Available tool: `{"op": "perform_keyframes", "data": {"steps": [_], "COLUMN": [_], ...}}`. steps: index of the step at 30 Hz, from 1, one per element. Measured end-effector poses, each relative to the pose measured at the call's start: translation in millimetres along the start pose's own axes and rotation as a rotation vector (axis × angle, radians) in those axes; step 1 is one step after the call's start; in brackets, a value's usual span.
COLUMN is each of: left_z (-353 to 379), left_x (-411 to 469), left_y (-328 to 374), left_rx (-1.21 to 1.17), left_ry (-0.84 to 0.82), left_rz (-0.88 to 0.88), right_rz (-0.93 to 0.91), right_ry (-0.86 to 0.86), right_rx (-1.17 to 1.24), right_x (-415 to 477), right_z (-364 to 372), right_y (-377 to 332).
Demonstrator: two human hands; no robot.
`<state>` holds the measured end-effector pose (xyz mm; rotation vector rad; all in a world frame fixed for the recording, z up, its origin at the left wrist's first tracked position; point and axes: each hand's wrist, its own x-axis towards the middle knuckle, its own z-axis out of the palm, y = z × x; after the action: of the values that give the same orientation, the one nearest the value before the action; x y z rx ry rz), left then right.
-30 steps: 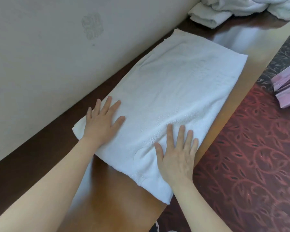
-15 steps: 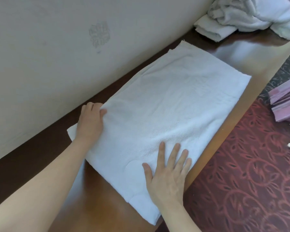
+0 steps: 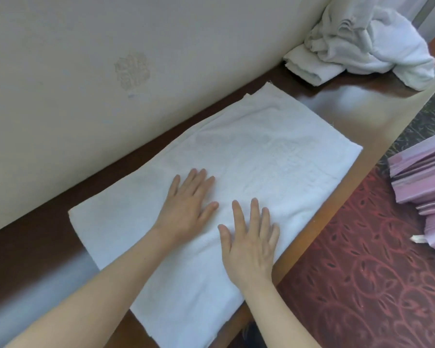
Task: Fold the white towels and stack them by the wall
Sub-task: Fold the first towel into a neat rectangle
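Note:
A white towel point(image 3: 274, 156), folded into a long flat rectangle, lies along a dark wooden ledge point(image 3: 377, 109) beside the wall. My left hand point(image 3: 186, 207) presses flat on the towel's middle with fingers straight. Just to its right, my right hand point(image 3: 249, 237) also lies flat on the cloth, fingers spread, near the ledge's front edge. Farther back by the wall sits one folded white towel point(image 3: 309, 69) with a crumpled heap of white towels point(image 3: 377, 43) against it.
The beige wall point(image 3: 111, 59) runs along the ledge's left side. Right of the ledge the floor has a red patterned carpet point(image 3: 374, 272). A stack of pink folded items point(image 3: 427, 182) lies at the right edge.
Both hands slid forward from the towel's near end to its middle. The left hand, curled at the near left corner half a second ago, now lies flat.

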<state>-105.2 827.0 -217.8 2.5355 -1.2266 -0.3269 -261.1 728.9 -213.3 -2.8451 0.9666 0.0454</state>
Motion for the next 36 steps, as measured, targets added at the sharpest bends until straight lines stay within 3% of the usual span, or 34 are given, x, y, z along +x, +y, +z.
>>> {"op": "perform_keyframes", "data": {"steps": [2, 5, 13, 15, 18, 21, 24, 32, 36], "left_z": [12, 18, 7, 9, 23, 34, 31, 31, 15], "left_x": [12, 30, 78, 88, 117, 154, 171, 186, 231], "left_y": [21, 19, 3, 23, 71, 94, 83, 80, 75], "left_rx": [0.077, 0.166, 0.185, 0.121, 0.087, 0.104, 0.114, 0.076, 0.049], "left_ry": [-0.063, -0.007, 0.018, 0.04, 0.035, 0.038, 0.084, 0.166, 0.102], "left_rz": [-0.001, -0.065, -0.415, -0.399, -0.24, -0.231, -0.254, -0.28, -0.357], "right_rz": [-0.029, -0.103, -0.335, -0.364, -0.351, -0.42, -0.507, -0.525, -0.463], "right_ry": [-0.031, -0.083, -0.16, -0.121, -0.054, -0.082, -0.109, -0.095, -0.078], "right_rx": [-0.001, -0.02, 0.078, 0.113, 0.087, 0.014, -0.023, -0.014, 0.006], "right_x": [24, 36, 46, 85, 168, 226, 239, 237, 241], "right_z": [3, 8, -8, -17, -27, -31, -27, -26, -29], "right_y": [22, 45, 74, 90, 119, 152, 176, 179, 173]}}
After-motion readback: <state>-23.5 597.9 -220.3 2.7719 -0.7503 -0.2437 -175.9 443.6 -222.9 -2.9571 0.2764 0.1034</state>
